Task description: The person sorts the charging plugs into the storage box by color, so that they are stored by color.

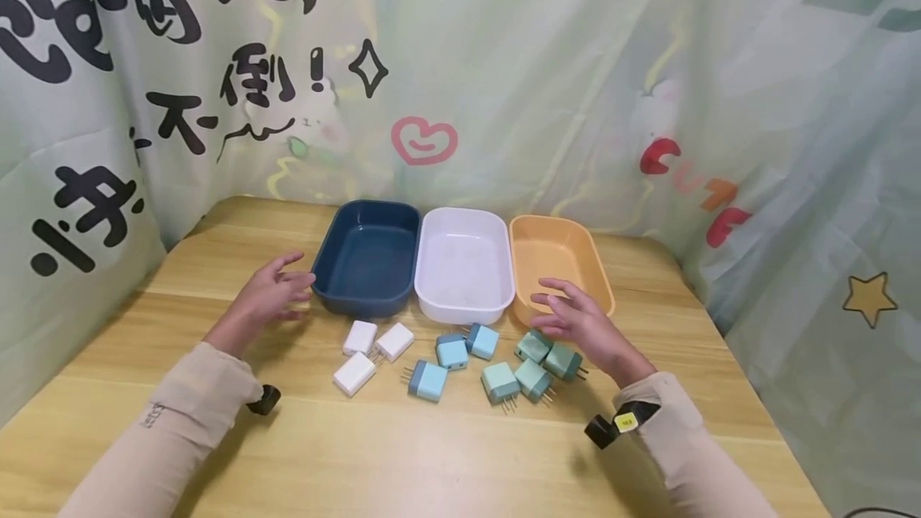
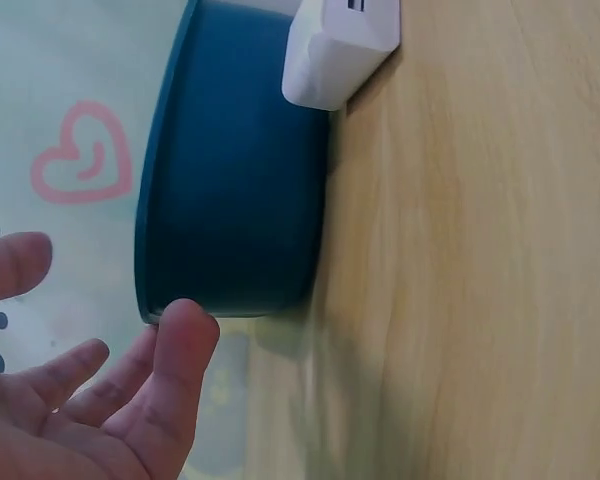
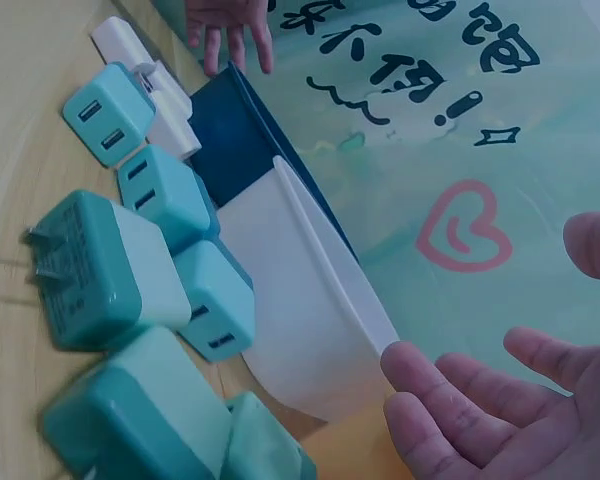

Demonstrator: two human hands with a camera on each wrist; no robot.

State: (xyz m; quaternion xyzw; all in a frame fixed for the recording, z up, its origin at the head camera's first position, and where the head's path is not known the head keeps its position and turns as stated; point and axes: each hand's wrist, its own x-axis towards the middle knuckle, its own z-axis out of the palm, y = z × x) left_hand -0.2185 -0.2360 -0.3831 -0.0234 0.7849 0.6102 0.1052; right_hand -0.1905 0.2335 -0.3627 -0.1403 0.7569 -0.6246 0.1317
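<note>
My left hand (image 1: pixel 266 294) hovers by the left side of a dark blue tray (image 1: pixel 367 262), fingers loosely spread and holding nothing. In the left wrist view one fingertip comes close to the tray's rim; I cannot tell whether it touches. Over the front right part of an orange tray (image 1: pixel 552 250) hangs my right hand (image 1: pixel 579 324), its fingers relaxed and nothing in them. Between the hands, three white charger plugs (image 1: pixel 355 373), three blue charger plugs (image 1: pixel 428 381) and several green charger plugs (image 1: pixel 500 382) lie in loose groups. The green ones are nearest my right hand.
A white tray (image 1: pixel 464 262) stands between the dark blue and orange trays, all in a row at the back of the wooden table (image 1: pixel 432 462). Behind and beside the table hangs a printed curtain (image 1: pixel 518 102). A black wrist camera (image 1: pixel 603 430) sits on the right cuff.
</note>
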